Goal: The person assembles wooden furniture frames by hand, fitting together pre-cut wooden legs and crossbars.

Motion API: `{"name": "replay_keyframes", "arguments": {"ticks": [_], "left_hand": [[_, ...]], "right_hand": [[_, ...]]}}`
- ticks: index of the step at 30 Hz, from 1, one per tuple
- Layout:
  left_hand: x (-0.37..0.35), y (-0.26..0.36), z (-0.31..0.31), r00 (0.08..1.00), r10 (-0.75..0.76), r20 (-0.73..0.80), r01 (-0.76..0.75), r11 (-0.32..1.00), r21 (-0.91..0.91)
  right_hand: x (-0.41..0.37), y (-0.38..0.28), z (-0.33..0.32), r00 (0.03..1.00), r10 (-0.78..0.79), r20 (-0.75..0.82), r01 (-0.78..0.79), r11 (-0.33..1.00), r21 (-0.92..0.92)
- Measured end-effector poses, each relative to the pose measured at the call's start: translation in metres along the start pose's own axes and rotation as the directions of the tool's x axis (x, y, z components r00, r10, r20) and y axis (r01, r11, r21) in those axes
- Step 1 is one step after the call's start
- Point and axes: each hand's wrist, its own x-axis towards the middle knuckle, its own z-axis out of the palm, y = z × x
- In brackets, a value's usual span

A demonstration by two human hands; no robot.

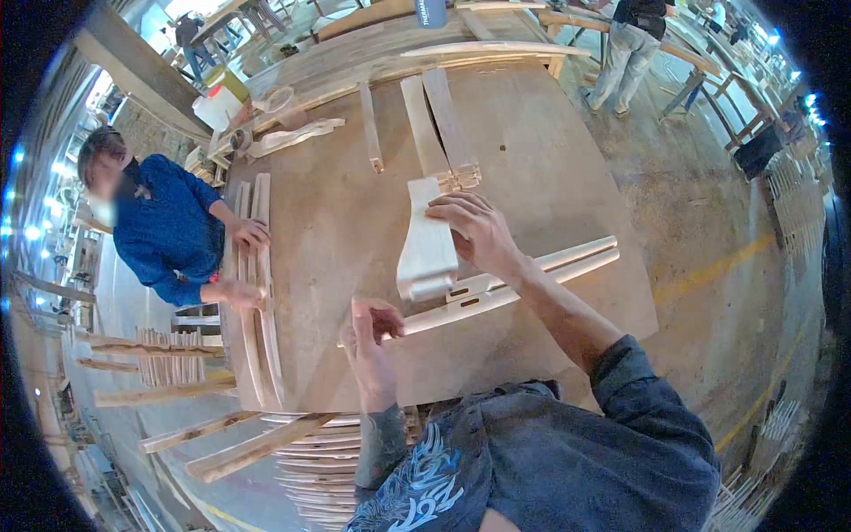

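Observation:
A pale, curved flat wooden piece (427, 241) is held above the table by my right hand (479, 232), whose fingers grip its right edge. My left hand (376, 330) is lower left of that piece, beside the left end of two long slotted wooden rails (510, 288); its fingers are curled, and whether it touches the rail or holds anything is unclear. The rails lie side by side, slanting up to the right. Beyond the curved piece, two wide boards (436, 124) lie on the tabletop, with small wooden parts (463, 177) at their near end.
A co-worker in blue (168, 226) stands left with hands on long strips (257, 319). On the table (328, 213) are a narrow stick (370, 129) and, at the back left, a wavy offcut (297, 137). Stacked wooden pieces (310, 461) stand below the near edge.

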Motion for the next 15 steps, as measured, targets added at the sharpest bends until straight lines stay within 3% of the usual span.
{"name": "replay_keyframes", "arguments": {"ticks": [2,4,5,6,7,8,10,11,12,14,15], "left_hand": [[0.008,-0.001,-0.019,0.998,0.035,0.042,-0.038,0.996,0.077],[0.016,-0.003,-0.023,0.994,0.096,0.049,-0.108,0.909,0.403],[0.02,-0.008,-0.023,0.993,0.102,0.059,-0.117,0.909,0.401],[0.024,-0.016,-0.021,0.952,0.253,0.171,-0.304,0.826,0.475],[0.025,-0.022,-0.018,0.878,0.38,0.292,-0.479,0.707,0.52],[0.026,-0.025,-0.015,0.873,0.381,0.304,-0.487,0.708,0.512],[0.026,-0.031,-0.008,0.863,0.177,0.472,-0.383,0.84,0.385],[0.023,-0.033,-0.008,0.846,-0.033,0.532,-0.177,0.924,0.338],[0.021,-0.034,-0.005,0.837,-0.035,0.546,-0.179,0.925,0.334],[0.016,-0.037,0.003,0.842,-0.218,0.494,0.139,0.972,0.192],[0.017,-0.04,0.004,0.832,-0.222,0.508,0.14,0.971,0.195]], "right_hand": [[0.01,-0.018,-0.009,0.996,0.002,-0.085,0.0,1.0,0.015],[0.014,-0.027,-0.019,0.991,0.132,0.006,-0.132,0.982,0.136],[0.017,-0.031,-0.019,0.994,0.11,-0.027,-0.101,0.97,0.219],[0.02,-0.035,-0.023,0.993,0.109,-0.037,-0.099,0.972,0.212],[0.021,-0.04,-0.028,0.977,0.196,0.082,-0.212,0.929,0.303],[0.022,-0.045,-0.034,0.941,0.268,0.206,-0.329,0.866,0.376],[0.022,-0.054,-0.042,0.907,0.339,0.248,-0.413,0.828,0.378],[0.021,-0.057,-0.044,0.867,0.398,0.3,-0.492,0.781,0.385],[0.018,-0.058,-0.045,0.866,0.409,0.289,-0.496,0.781,0.379],[0.01,-0.06,-0.044,0.895,0.387,0.222,-0.441,0.697,0.565],[0.007,-0.059,-0.045,0.892,0.4,0.21,-0.445,0.698,0.561]]}}
